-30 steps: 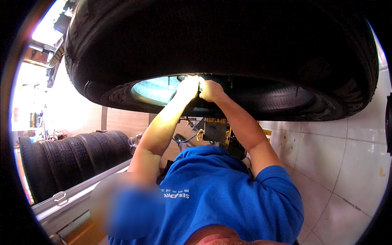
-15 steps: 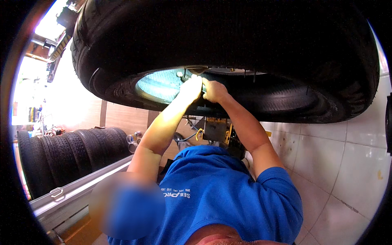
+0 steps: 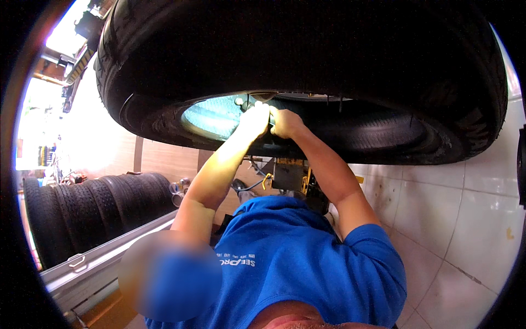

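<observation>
A large black tire (image 3: 307, 60) hangs in front of me, its inner opening facing my chest. Both my arms reach into that opening. My left hand (image 3: 256, 120) is brightly lit and closed, its fingers curled. Close against it, my right hand (image 3: 286, 122) is closed as well. What the two hold between them is hidden by the fingers. Strong light falls on the tire's inner wall (image 3: 211, 117) to the left of my hands, and a small bright round thing (image 3: 239, 101) shows just beyond the left one.
Several used tires (image 3: 104, 205) stand in a row at the left, behind a grey metal rail (image 3: 109, 247). Below my hands is a dark box-shaped machine part (image 3: 289, 176) with a yellow hook (image 3: 267, 181) and hose beside it. White wall tiles (image 3: 427, 214) lie at the right.
Both hands stay together at the same spot inside the tire; the right has shifted very slightly left. The tire has barely moved.
</observation>
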The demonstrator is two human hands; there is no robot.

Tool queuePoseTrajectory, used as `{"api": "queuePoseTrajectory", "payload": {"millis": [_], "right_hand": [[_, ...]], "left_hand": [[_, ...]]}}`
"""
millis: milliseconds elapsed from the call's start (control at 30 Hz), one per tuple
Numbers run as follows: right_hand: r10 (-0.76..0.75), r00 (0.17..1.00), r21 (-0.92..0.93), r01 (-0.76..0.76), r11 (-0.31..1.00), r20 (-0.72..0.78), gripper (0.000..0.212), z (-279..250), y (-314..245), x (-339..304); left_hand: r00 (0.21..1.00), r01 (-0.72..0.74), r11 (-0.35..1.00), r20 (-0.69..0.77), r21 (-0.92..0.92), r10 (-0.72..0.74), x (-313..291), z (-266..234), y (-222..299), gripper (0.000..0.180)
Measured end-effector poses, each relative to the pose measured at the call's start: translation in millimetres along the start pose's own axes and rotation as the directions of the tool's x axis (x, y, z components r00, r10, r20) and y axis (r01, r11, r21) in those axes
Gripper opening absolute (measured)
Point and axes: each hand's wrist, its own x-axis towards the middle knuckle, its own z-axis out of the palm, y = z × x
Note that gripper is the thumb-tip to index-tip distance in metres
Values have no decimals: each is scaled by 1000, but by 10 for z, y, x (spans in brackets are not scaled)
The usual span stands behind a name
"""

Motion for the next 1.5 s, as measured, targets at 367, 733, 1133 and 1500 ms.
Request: {"api": "queuePoseTrajectory", "payload": {"millis": [367, 733, 1133, 1500], "right_hand": [[68, 998, -26, -67, 997, 17, 74, -44, -1, -11], [75, 995, -26, -77, 997, -59, 70, -2, -24, 1], [31, 994, 63, -25, 998, -102, 67, 36, -82, 124], [-15, 999, 8, 15, 1000, -39, 74, 3, -107, 86]], "left_hand": [[999, 39, 999, -11, 26, -39, 35, 15, 80, 21], [996, 67, 994, -58, -84, -72, 165, 339, -90, 26], [980, 194, 969, -4, -150, -197, 165, 136, -151, 28], [980, 189, 970, -27, -153, -196, 167, 395, -285, 25]]}}
